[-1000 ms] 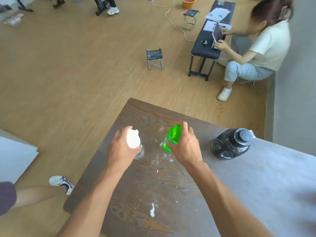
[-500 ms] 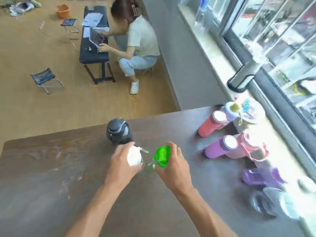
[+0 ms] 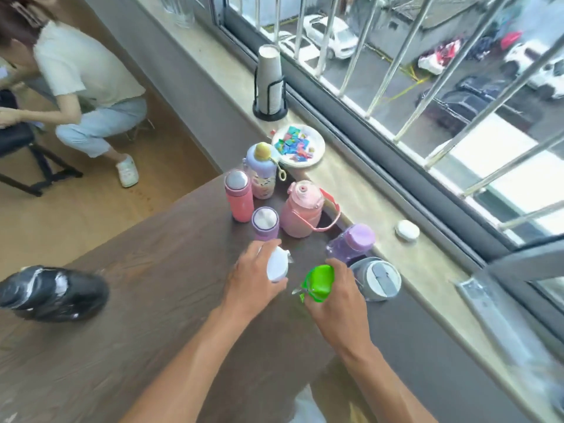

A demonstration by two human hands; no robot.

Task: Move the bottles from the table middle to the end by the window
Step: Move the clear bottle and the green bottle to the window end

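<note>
A: What are the hands holding?

B: The left hand (image 3: 253,282) has its fingers (image 3: 265,244) closed around a white-capped spray bottle (image 3: 277,267). The right hand (image 3: 338,303) is wrapped round a green-capped spray bottle (image 3: 319,283).

A: Where are they?

B: Both over the dark wooden counter (image 3: 137,331), at its window end, just beside the standing bottles: a coral flask (image 3: 239,195), a purple flask (image 3: 265,222), a pink jug (image 3: 302,209) and a lilac bottle (image 3: 354,242).

A: Anything further back?

B: A black jug (image 3: 52,293), blurred, well apart at the left.

Bare, sleeveless forearms; no gloves
</note>
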